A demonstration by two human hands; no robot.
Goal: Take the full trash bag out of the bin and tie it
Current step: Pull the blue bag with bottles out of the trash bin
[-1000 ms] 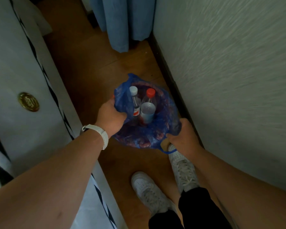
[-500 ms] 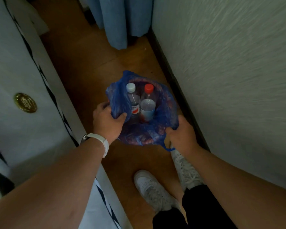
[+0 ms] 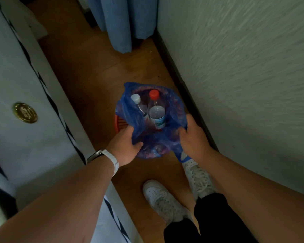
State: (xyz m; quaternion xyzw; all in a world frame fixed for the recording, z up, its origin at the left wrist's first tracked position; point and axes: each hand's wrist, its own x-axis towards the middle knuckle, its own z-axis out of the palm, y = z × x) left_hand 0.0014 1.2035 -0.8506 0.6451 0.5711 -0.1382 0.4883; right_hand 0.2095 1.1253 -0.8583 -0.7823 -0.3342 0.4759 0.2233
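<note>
On the wood floor (image 3: 98, 71), the bag (image 3: 174, 109) is gripped between the left hand (image 3: 124, 146) and right hand (image 3: 193, 137), so it must be pulled straight up from the bin (image 3: 118, 123).

the wooden floor (image 3: 88, 67) carries the red bin (image 3: 118, 123), two white shoes (image 3: 160, 199) and the curtain's hem (image 3: 121, 48).

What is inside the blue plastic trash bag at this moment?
The blue plastic trash bag holds two upright clear plastic bottles: one with a red cap, one with a white cap. Whatever lies below them is hidden by the bag's folds.
</note>
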